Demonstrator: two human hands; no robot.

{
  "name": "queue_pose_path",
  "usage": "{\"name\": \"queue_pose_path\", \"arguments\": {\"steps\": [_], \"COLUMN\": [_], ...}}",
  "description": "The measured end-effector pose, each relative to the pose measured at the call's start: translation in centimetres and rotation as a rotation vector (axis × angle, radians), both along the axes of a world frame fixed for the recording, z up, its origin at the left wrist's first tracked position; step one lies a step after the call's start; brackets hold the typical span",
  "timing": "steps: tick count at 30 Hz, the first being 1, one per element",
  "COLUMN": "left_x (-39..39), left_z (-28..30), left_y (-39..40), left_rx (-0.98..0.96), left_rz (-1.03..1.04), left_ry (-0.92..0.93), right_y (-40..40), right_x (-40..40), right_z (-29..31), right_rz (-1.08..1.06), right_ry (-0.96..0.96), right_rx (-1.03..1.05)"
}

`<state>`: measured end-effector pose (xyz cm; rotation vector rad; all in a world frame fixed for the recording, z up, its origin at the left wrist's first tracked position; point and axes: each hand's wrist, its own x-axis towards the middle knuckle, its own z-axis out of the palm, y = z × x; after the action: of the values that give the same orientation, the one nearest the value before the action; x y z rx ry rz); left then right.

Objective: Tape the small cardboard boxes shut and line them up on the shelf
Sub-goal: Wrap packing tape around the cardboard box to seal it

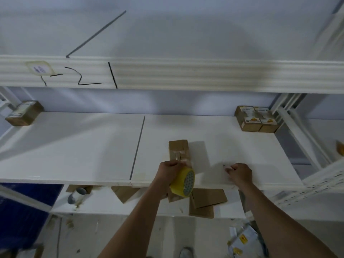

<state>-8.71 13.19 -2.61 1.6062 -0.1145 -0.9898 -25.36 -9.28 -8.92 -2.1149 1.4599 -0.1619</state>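
Observation:
A small brown cardboard box (179,149) lies on the white shelf (74,146) near its front edge, with clear tape across its top. My left hand (168,171) is just below the box and grips a yellow tape roll (183,182); a strip of clear tape runs from the roll up onto the box. To the right, my right hand (239,173) rests curled on the shelf and pinches a small pale thing that I cannot make out.
Two stacked pairs of printed boxes (256,119) stand at the shelf's back right. One box (24,113) sits at the back left. Flattened cardboard pieces (206,200) and a grey cylinder (77,195) lie on the lower shelf. A metal upright (297,131) bounds the right side.

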Motion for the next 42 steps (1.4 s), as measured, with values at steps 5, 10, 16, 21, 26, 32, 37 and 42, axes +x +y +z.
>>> {"name": "queue_pose_path", "arguments": {"steps": [5, 10, 16, 21, 26, 32, 37, 42], "left_x": [-0.6, -0.9, -0.1, 1.8, 4.3, 7.2, 9.5, 10.9], "left_z": [0.8, 0.8, 1.1, 1.4, 1.3, 0.7, -1.9, -3.7], "left_y": [-2.4, -2.9, -1.6, 1.3, 7.2, 15.7, 20.9, 23.6], "left_rx": [-0.012, -0.026, -0.012, 0.022, 0.044, -0.068, 0.027, 0.075], "left_rz": [0.045, 0.074, 0.078, 0.022, -0.032, 0.007, 0.087, 0.167], "left_ry": [-0.01, -0.018, -0.071, -0.117, -0.062, 0.047, -0.011, -0.051], "right_y": [-0.6, 1.4, 6.4, 9.2, 14.1, 21.1, 25.8, 29.3], "right_x": [1.1, 5.1, 8.9, 11.2, 14.7, 20.3, 23.3, 24.6], "right_z": [0.8, 5.1, 10.6, 11.0, 11.3, 10.6, 8.9, 6.8], "right_rz": [-0.019, 0.122, 0.584, 0.544, 0.613, 0.708, 0.695, 0.694], "right_ry": [0.036, -0.252, -0.22, -0.195, -0.105, -0.056, -0.023, -0.028], "right_rx": [-0.059, 0.006, 0.403, 0.274, 0.223, 0.224, 0.279, 0.289]}}
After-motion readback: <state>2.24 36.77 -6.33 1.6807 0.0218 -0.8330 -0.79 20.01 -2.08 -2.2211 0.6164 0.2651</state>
